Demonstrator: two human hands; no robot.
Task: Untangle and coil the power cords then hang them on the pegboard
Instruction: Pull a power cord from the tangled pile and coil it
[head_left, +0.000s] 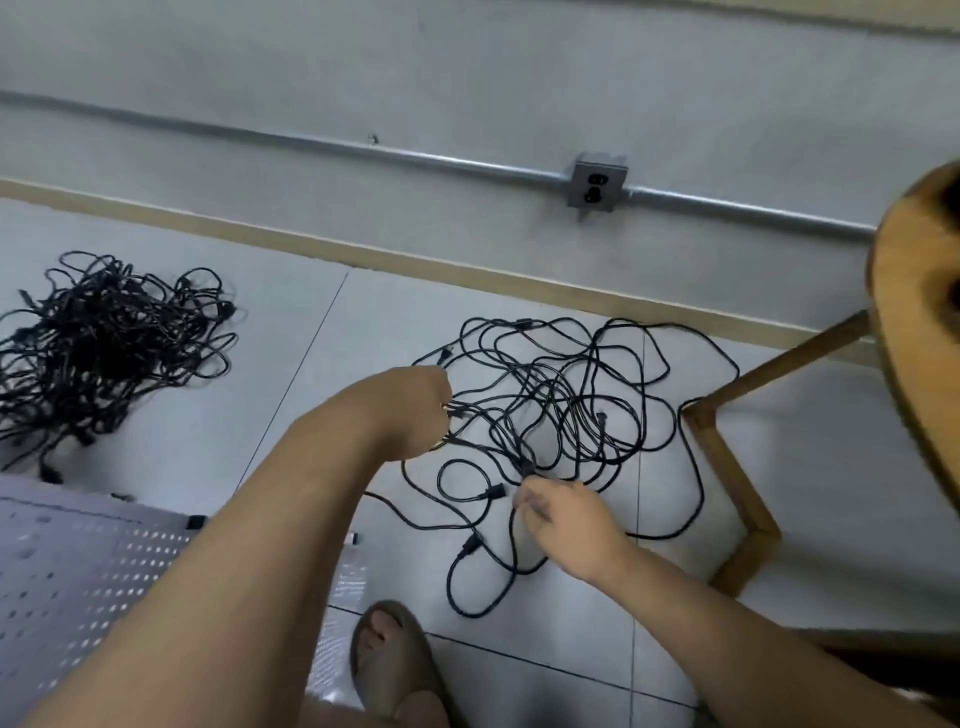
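A person looks down at a tiled floor (260, 415) beside a white wall (467, 78). Both bare arms reach into a loose tangle of black cords (566, 410) spread on the floor in the middle of the view. The left hand (410, 410) is closed around several strands at the tangle's left edge. The right hand (566, 525) pinches a strand at the tangle's near edge, beside a plug (493, 492). A second, denser heap (104, 348) of black cords lies well apart to the left. A white pegboard (78, 582) lies flat at lower left, partly under the left arm. A wooden stool (737, 467) stands on the right, touching the tangle. A sandalled foot (389, 660) shows at the bottom. An outlet (597, 187) on metal conduit (311, 145) runs along the wall.
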